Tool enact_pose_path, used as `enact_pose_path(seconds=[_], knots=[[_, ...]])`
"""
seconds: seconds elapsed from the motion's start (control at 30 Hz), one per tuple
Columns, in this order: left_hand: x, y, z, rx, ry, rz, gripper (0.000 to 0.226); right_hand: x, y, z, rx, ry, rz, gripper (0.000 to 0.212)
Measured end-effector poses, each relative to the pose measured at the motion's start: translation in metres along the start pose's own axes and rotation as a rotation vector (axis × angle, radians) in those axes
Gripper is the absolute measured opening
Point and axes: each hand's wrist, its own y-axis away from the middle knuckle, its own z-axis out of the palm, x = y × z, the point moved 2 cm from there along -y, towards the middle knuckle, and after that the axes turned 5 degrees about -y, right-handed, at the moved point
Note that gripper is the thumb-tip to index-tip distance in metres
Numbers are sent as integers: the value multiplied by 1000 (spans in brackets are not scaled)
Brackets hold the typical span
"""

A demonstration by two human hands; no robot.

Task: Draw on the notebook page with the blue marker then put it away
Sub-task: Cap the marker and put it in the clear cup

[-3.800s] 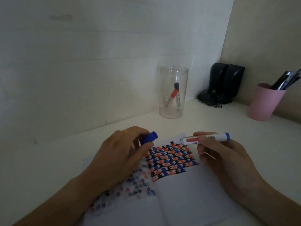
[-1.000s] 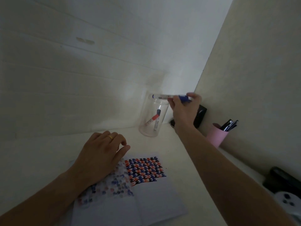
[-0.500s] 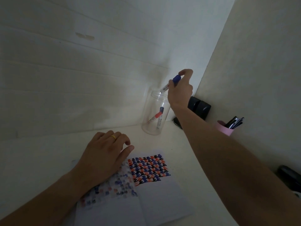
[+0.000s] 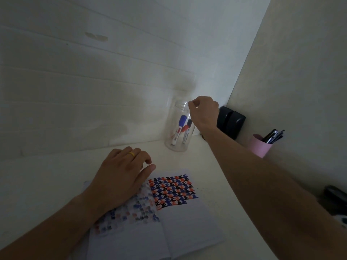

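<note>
The blue-capped marker (image 4: pixel 179 129) stands tilted inside the clear jar (image 4: pixel 173 145) at the back of the desk, beside a red-capped and a dark-capped marker (image 4: pixel 187 133). My right hand (image 4: pixel 203 113) hovers at the jar's rim with fingertips pinched together, holding nothing I can see. An open notebook (image 4: pixel 178 224) lies in front, its right page bearing a blue, red and black pattern (image 4: pixel 173 191). My left hand (image 4: pixel 122 175) rests flat on the notebook's left page, fingers loosely curled, a gold ring on one finger.
A black device (image 4: pixel 231 122) sits in the corner behind the jar. A pink cup (image 4: pixel 259 147) with dark pens stands by the right wall. Another dark object (image 4: pixel 336 199) lies at the far right edge. White walls close in behind and to the right.
My right hand carried the capped blue marker up to the jar, tipped it in and let go; the marker now stands inside. My left hand stayed on the notebook.
</note>
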Motion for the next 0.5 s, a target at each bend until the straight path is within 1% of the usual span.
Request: enact_pose_path(seconds=[0.1, 0.2, 0.3, 0.4, 0.5], knots=[[1, 0, -1, -4, 11, 10, 33, 2, 18, -15, 42, -20, -64, 27], [3, 0, -3, -22, 32, 18, 32, 9, 58, -32, 2, -54, -116, 19], [4, 2, -5, -75, 57, 41, 30, 25, 109, -42, -155, -76, -96, 18], [7, 3, -5, -171, 110, 91, 32, 41, 158, -49, -334, -98, -58, 19], [9, 4, -4, -260, 164, 133, 34, 57, 191, -50, -435, -84, -67, 22]])
